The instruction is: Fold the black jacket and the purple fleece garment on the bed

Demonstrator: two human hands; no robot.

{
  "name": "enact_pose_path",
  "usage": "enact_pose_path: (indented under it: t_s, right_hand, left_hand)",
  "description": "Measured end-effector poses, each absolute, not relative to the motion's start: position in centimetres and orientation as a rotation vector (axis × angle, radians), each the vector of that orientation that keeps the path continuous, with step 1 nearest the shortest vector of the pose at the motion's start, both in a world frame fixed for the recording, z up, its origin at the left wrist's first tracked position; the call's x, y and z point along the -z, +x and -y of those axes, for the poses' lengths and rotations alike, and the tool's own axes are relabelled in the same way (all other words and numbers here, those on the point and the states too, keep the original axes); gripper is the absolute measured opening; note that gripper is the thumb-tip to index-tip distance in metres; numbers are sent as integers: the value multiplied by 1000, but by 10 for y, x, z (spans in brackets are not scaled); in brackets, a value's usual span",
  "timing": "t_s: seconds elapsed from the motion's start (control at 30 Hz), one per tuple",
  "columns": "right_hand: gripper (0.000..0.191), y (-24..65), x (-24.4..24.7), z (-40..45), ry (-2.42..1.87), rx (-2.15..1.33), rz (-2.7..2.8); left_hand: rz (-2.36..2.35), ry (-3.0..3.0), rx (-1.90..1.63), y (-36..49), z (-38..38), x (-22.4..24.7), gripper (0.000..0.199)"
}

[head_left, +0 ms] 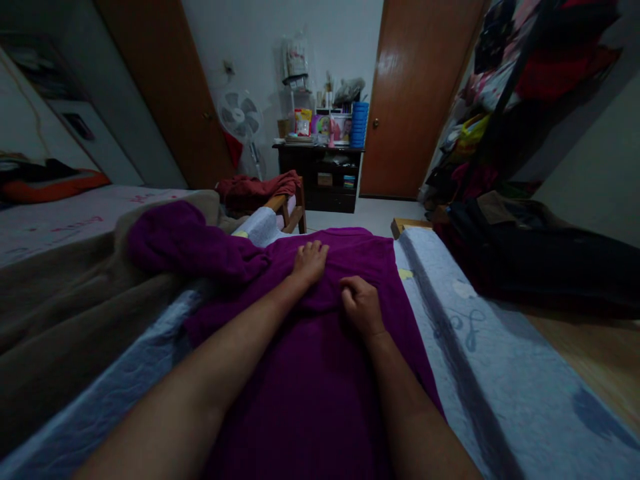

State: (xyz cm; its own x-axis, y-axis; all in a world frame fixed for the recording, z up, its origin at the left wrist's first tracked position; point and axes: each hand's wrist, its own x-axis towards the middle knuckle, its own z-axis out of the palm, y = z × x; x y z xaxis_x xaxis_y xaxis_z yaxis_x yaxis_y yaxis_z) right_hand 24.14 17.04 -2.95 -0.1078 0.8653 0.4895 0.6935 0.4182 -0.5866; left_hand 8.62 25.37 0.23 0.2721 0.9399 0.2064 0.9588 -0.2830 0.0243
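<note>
A purple garment lies spread over the bed, in the middle of the head view, with a bunched part at its upper left. My left hand rests on its upper area, palm down with the fingers spread. To the right and a little nearer, my right hand is on the same cloth with its fingers curled in; whether a fold of cloth is pinched there is hidden.
Light blue patterned bedding lies under the garment. A brown blanket is at the left, dark folded clothes at the right. Beyond the bed stand a wooden chair with red cloth, a fan and a dark cabinet.
</note>
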Motion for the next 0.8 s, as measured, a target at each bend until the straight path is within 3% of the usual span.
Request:
enact_pose_path:
  t_s: [0.17, 0.4, 0.63, 0.8]
  right_hand:
    - [33, 263, 24, -174, -1759, 50, 1401]
    - [30, 261, 28, -172, -2099, -224, 1644]
    - [30, 259, 21, -169, -2078, -117, 1565]
    - [24, 229, 24, -162, -1467, -136, 1978]
  left_hand:
    - [1549, -2922, 17, 92, -212, -1, 38]
    - [1761, -2848, -353, 62, -184, -2, 89]
    - [1852, -2512, -173, 26, -137, 1, 59]
    - [1866, -2520, 97, 7, -120, 24, 62]
